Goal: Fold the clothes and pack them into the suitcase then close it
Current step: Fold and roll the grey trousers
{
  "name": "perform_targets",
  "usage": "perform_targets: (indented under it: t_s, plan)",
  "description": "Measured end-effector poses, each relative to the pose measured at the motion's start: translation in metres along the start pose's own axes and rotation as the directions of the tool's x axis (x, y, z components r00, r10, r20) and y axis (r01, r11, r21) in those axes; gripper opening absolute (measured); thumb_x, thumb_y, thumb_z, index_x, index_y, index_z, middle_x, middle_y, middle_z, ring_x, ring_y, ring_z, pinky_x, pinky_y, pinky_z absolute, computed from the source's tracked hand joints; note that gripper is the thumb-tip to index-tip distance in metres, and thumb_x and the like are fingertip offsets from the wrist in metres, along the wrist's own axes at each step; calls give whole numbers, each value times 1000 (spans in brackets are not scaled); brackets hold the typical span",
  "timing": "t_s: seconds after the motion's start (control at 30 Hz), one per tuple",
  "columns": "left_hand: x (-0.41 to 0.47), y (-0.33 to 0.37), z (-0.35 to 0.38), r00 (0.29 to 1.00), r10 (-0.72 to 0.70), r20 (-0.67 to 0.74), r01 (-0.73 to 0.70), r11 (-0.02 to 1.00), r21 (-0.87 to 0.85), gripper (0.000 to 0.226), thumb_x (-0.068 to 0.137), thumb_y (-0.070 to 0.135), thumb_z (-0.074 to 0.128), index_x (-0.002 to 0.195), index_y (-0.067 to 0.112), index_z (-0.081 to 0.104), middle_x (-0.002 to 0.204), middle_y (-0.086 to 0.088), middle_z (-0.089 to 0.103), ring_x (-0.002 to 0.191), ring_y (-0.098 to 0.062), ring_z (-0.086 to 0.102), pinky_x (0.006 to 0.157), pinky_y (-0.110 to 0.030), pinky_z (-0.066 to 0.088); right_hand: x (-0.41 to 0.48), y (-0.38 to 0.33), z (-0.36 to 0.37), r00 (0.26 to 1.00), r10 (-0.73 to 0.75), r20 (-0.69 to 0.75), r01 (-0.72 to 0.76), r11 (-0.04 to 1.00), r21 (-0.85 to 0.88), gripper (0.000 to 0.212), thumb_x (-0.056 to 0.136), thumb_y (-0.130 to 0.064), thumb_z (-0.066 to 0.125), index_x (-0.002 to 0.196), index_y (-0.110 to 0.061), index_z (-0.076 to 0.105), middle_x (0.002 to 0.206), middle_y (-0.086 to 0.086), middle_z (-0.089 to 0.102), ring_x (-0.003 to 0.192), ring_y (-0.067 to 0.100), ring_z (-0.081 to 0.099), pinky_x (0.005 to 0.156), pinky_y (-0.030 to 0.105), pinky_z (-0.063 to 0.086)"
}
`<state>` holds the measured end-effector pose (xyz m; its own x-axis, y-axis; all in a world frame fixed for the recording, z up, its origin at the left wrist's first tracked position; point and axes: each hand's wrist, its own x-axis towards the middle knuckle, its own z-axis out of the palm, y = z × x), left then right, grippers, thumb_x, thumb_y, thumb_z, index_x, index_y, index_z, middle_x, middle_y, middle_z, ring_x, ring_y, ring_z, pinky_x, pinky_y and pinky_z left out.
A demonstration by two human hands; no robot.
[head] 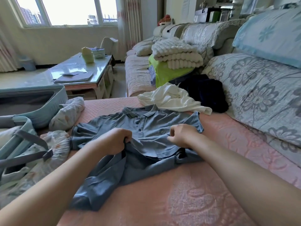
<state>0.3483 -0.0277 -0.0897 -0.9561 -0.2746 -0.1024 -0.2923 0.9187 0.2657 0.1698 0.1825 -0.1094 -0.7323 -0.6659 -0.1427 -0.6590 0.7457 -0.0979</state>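
A grey-blue cotton polo shirt with a striped collar (146, 128) lies front-up in the middle of the frame on a pink patterned sofa seat (195, 196). Its lower part is bunched towards the bottom left. The left hand (118, 141) is clenched around a fold of the shirt at its waist. The right hand (182, 136) pinches the fabric just beside the small chest logo. An open light blue hard-shell suitcase (42, 114) stands at the left edge. A crumpled white garment (172, 98) and a dark navy garment (206, 93) lie beyond the collar, touching each other.
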Motion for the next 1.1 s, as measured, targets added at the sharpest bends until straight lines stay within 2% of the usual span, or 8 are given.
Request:
perform_targets:
  t_s: [0.13, 0.33, 0.43, 0.53, 0.6, 0.77, 0.97, 1.1]
  plan:
    - [30, -8, -13, 999, 5, 33, -7, 998, 65, 41, 70, -7, 40, 61, 27, 61, 73, 13, 64, 71, -14, 59, 62, -26, 50, 11, -2, 6, 968, 32, 249, -81, 979, 188, 34, 82, -27, 74, 107, -9, 60, 101, 10, 68, 73, 24, 71, 63, 38, 61]
    - [56, 0, -35, 975, -83, -206, 157, 914, 374, 26, 86, 19, 58, 87, 42, 70, 94, 14, 65, 88, -14, 62, 67, -23, 44, 42, 14, -19, 972, 234, -36, -160, 760, 630, 19, 85, -4, 50, 88, -15, 66, 83, 8, 67, 66, 25, 60, 53, 26, 44]
    - [85, -2, -35, 902, -212, -375, 245, 968, 43, 27, 88, 10, 56, 98, 29, 73, 100, 3, 62, 92, -22, 59, 74, -25, 42, 65, 23, -27, 864, 503, 15, -157, 241, 958, 17, 89, -3, 49, 91, -16, 60, 77, 11, 59, 53, 23, 55, 44, 24, 41]
    - [117, -1, -19, 949, -167, -267, 131, 981, -146, 58, 89, 5, 55, 146, 14, 46, 153, -14, 38, 139, -32, 39, 105, -27, 34, 87, 24, -22, 858, 499, 124, -10, -226, 974, 32, 95, -5, 50, 124, -19, 48, 106, 11, 61, 86, 30, 69, 55, 36, 60]
    - [122, 3, -1, 963, -158, -220, 113, 973, -203, 76, 93, 1, 52, 157, 27, 21, 166, -6, 5, 150, -27, 18, 115, -29, 24, 93, 22, -11, 862, 497, 97, -72, -68, 995, 48, 92, -10, 54, 136, -25, 44, 123, 9, 59, 107, 30, 63, 79, 43, 60]
    - [73, -12, 43, 904, 184, -385, -209, 978, -24, 43, 90, 16, 56, 133, 26, 58, 142, 5, 46, 121, -21, 55, 100, -29, 45, 57, 3, 10, 975, 120, -189, 36, 748, 663, 59, 83, -10, 54, 139, -28, 51, 130, -3, 57, 109, 22, 59, 88, 29, 48]
    - [14, -58, 63, 934, 331, -134, -297, 929, 221, 52, 73, 46, 56, 122, 27, 58, 117, 4, 54, 109, -16, 53, 86, -32, 50, 13, -11, 33, 928, -229, 294, 231, 973, 29, 101, 80, -23, 69, 158, -42, 7, 168, 2, -3, 155, 18, -4, 124, 41, 0]
    - [13, -61, 62, 966, 221, -136, -201, 969, 142, 36, 82, 7, 56, 113, 21, 65, 107, -2, 57, 102, -24, 59, 87, -32, 48, -7, -12, 31, 977, -137, 164, 161, 977, -140, 93, 87, 3, 53, 159, -35, 7, 167, 4, 14, 148, 27, 29, 115, 43, 33]
